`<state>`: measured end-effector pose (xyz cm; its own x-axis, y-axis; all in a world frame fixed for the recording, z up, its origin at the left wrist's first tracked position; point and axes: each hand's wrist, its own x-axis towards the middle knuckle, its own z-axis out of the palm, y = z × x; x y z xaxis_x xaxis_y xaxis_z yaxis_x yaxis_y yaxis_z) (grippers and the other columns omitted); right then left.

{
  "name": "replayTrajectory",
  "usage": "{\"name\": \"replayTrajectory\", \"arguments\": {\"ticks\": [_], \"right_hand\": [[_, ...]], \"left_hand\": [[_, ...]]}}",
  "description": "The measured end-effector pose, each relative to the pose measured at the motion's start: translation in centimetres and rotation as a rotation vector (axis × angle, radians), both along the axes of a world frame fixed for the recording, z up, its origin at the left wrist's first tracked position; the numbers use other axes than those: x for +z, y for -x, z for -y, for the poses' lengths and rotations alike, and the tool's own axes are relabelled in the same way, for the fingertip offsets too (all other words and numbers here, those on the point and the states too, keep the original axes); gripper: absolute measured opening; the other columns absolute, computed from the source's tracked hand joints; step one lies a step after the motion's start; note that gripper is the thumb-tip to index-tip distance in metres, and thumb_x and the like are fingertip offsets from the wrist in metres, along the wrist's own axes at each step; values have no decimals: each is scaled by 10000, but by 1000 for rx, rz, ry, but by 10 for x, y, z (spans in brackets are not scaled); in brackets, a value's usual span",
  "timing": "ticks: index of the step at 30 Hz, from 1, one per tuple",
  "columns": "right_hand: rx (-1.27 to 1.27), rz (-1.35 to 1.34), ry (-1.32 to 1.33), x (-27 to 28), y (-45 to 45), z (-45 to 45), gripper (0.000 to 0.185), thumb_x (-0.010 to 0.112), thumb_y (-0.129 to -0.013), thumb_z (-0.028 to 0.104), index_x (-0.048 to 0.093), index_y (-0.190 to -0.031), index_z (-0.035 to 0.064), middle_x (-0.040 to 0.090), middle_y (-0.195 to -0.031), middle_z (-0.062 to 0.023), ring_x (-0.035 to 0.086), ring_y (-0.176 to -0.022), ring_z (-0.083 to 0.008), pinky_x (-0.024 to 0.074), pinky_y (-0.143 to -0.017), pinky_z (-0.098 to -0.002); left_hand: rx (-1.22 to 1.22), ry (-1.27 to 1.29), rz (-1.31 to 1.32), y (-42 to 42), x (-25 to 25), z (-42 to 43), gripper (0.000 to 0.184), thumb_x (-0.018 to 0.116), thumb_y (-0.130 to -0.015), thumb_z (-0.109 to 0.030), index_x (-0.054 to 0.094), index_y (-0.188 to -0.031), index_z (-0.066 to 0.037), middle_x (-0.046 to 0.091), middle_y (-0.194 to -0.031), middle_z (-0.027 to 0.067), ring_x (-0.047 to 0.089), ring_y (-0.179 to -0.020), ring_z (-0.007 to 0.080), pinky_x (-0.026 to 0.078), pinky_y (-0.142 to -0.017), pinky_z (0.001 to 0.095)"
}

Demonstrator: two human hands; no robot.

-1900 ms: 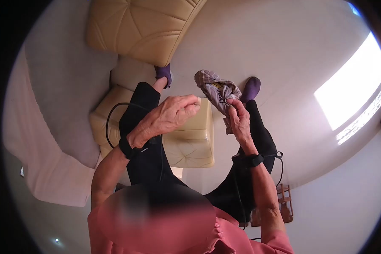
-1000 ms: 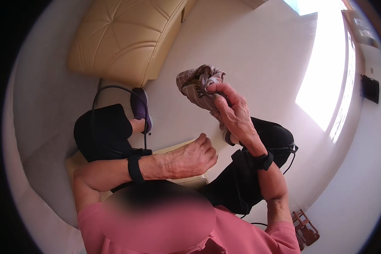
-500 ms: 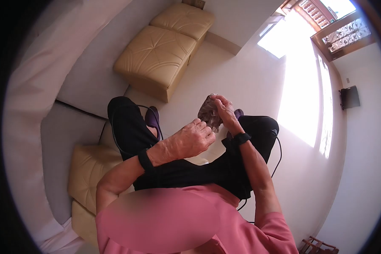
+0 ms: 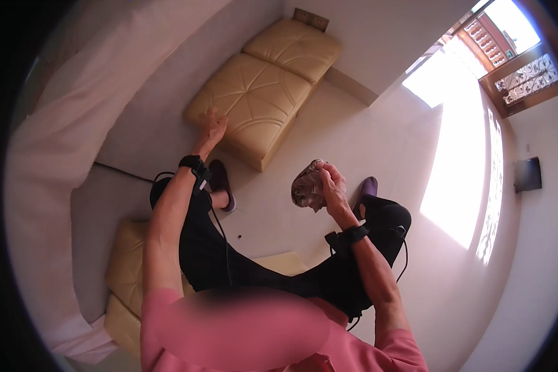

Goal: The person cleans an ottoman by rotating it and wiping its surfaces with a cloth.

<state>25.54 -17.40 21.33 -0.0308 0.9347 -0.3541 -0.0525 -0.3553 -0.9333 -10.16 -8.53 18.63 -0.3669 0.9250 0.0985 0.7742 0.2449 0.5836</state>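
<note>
Bundled cloth [image 4: 307, 188] is dull grey-brown, darker and lighter patches; any print is too small to tell. Padded seat [image 4: 254, 93] is tan, radiating stitched lines on top. Shirt [image 4: 160, 328] is pink. Trousers [image 4: 387, 220], wristbands [image 4: 356, 233] and cable [image 4: 121, 172] are black. Footwear [image 4: 369, 187] is dark purple. Floor [image 4: 378, 142]: pale cream-grey, glaring white where lit. Grille panel [image 4: 530, 77]: brown-edged, scroll pattern.

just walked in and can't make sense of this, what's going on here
A person in a pink top is holding a bunched, brownish cloth in the right hand, out over the pale floor. The left hand holds nothing visible and reaches out at the near edge of a cream padded seat; whether it touches the seat is hard to tell.
</note>
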Motion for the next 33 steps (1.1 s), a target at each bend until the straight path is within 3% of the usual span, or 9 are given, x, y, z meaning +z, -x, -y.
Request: {"name": "replayTrajectory", "arguments": {"ticks": [8,12,14,15,17,21,23,26,33], "right_hand": [[276,-159,-266,129,99,-102,279,462,-937,178,546,-1193,105,558,-959,41,493,-797,-15,462,-614,-168],[308,-191,-286,57,163,-193,383,512,-919,250,475,-1263,86,582,-1016,-45,563,-831,-106,494,-671,-248],[361,467,-274,-27,170,-234,534,562,-882,348,410,-1308,65,568,-1073,-185,587,-926,-268,489,-777,-385],[355,463,-271,-63,167,-244,534,562,-882,348,410,-1308,65,568,-1073,-185,587,-926,-268,489,-777,-385],[214,665,-439,-119,150,-246,618,584,-848,413,400,-1299,32,501,-1127,-288,512,-1050,-405,404,-906,-478],[28,649,-475,-145,86,-213,629,597,-837,412,407,-1270,-2,426,-1184,-279,421,-1117,-435,331,-984,-486],[-51,657,-414,-159,37,-177,655,601,-832,422,393,-1278,-10,415,-1210,-284,416,-1136,-433,333,-989,-476],[-101,547,-264,-188,-47,-126,717,605,-823,438,351,-1302,-31,385,-1268,-290,404,-1178,-422,331,-1004,-448],[-201,301,-149,-198,-172,-21,806,626,-799,415,263,-1357,-40,403,-1299,-277,394,-1236,-382,323,-1028,-387]], "left_hand": [[405,218,-97,94,-30,-43,478,480,-880,-308,453,-1251,-8,502,-1201,261,482,-1126,391,400,-954,477],[314,118,-246,176,-146,-77,453,487,-882,-265,443,-1255,-12,509,-1217,233,517,-1099,359,422,-935,457],[86,404,-412,184,-159,-86,488,490,-888,-279,406,-1288,-12,501,-1239,225,529,-1096,365,431,-928,445],[1,493,-467,186,-169,-89,500,491,-890,-284,393,-1298,-12,498,-1246,223,534,-1095,367,434,-925,442],[-1,220,-189,174,-196,-84,540,476,-899,-332,358,-1335,-35,506,-1244,205,569,-1047,337,445,-903,419],[53,-63,318,81,-199,-62,587,531,-886,-321,320,-1375,-73,513,-1226,151,553,-1019,278,450,-885,392],[545,-40,1251,4,-152,-35,581,505,-927,-162,228,-1435,-112,346,-1401,95,421,-1196,232,405,-927,350],[392,-126,1376,-64,-181,16,574,506,-926,-167,227,-1425,-122,358,-1384,87,339,-1268,226,389,-981,352],[-54,-345,373,-201,-201,118,290,455,-935,-186,458,-1185,-39,475,-1191,90,464,-1084,197,465,-864,332]]}}
